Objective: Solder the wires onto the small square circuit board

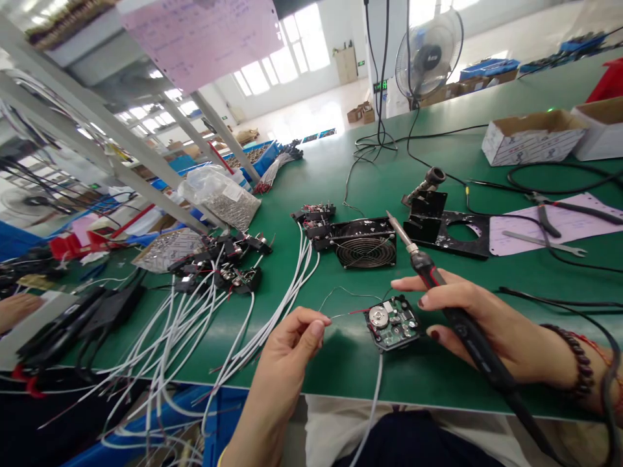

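Near the table's front edge lies a small circuit board in a black housing [395,324], with a round silver part on top and a white cable [374,402] hanging from it over the edge. My left hand [296,344] is closed in a pinch on a thin silvery wire [341,316], which runs toward a short red wire [359,312] on the board. A fine grey strand loops behind. My right hand [479,311] grips a soldering iron [462,327], its tip pointing up and away from the board, while the fingers reach beside the board's right side.
A black fan [366,245] and a black iron stand [428,214] are behind the board. Finished-looking units with white cables [228,266] lie left. Pliers [555,211] and a wrench [545,243] rest on a pink sheet [506,227]. Another person's hand [19,311] shows far left.
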`<move>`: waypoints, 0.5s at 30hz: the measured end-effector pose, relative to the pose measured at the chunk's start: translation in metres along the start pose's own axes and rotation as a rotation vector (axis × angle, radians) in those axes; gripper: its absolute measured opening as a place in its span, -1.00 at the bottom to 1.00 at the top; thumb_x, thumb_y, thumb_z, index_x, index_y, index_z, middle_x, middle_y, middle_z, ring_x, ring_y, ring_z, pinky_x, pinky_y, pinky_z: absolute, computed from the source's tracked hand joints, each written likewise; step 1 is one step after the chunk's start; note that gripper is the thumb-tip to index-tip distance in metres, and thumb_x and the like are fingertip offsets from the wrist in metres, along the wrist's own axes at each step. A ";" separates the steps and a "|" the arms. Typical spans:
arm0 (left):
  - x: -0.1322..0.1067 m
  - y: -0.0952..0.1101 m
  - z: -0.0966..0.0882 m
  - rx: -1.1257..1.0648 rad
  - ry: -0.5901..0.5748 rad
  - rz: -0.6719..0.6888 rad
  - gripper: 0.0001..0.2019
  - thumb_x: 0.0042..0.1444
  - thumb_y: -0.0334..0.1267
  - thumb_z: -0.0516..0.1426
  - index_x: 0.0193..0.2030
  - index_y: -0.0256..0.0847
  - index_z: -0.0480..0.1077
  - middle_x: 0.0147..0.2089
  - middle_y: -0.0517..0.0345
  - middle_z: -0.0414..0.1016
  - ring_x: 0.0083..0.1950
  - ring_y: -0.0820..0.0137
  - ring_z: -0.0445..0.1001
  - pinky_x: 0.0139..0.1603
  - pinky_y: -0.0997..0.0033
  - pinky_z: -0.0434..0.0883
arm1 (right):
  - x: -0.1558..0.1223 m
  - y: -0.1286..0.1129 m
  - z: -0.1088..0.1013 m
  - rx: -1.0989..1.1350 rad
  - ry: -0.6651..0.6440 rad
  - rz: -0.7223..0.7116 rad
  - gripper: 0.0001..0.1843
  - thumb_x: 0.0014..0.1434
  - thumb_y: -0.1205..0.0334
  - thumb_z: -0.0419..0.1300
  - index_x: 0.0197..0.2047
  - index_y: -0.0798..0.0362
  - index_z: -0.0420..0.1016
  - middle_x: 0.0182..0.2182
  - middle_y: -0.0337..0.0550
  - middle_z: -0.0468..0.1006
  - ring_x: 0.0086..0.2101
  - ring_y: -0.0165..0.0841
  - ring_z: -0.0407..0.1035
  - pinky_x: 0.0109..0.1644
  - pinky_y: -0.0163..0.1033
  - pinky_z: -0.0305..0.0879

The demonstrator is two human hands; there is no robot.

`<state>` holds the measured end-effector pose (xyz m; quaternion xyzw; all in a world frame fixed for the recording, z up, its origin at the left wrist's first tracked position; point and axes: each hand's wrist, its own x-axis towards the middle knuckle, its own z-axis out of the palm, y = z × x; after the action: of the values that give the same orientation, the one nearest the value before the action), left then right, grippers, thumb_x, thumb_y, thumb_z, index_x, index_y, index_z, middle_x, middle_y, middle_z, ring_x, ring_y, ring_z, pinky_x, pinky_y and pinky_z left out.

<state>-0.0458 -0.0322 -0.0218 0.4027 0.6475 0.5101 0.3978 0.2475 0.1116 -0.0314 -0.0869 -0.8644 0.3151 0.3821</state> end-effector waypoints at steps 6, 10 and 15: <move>0.002 0.001 0.028 -0.013 -0.018 0.149 -0.67 0.30 0.09 0.39 -0.28 -0.14 0.63 -0.34 0.19 0.46 -0.29 0.39 0.38 -0.22 0.44 0.35 | 0.001 -0.018 -0.017 0.013 0.271 -0.016 -0.64 0.52 0.23 0.22 0.32 -0.16 0.53 -0.14 -0.16 0.76 -0.28 -0.24 0.61 -0.16 -0.18 0.60; 0.005 -0.002 0.041 -0.158 -0.034 0.151 -0.68 0.28 0.03 0.43 -0.30 -0.16 0.56 -0.34 0.24 0.39 -0.31 0.44 0.34 -0.26 0.50 0.33 | -0.002 -0.031 -0.022 0.091 0.414 0.160 -0.72 0.54 -0.06 0.26 0.09 -0.17 0.74 -0.36 -0.16 0.67 -0.43 -0.28 0.52 -0.43 -0.20 0.40; 0.007 -0.006 0.046 -0.205 -0.053 0.141 -0.65 0.27 0.03 0.44 -0.32 -0.19 0.55 -0.37 0.25 0.36 -0.35 0.47 0.32 -0.30 0.55 0.31 | 0.005 -0.038 -0.023 0.088 0.556 0.324 -0.69 0.40 -0.20 0.39 -0.24 -0.19 0.78 -0.40 -0.17 0.74 -0.46 -0.28 0.57 -0.58 -0.28 0.29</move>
<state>-0.0067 -0.0112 -0.0358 0.4179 0.5512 0.5897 0.4169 0.2636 0.0945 0.0069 -0.2897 -0.6873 0.3732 0.5517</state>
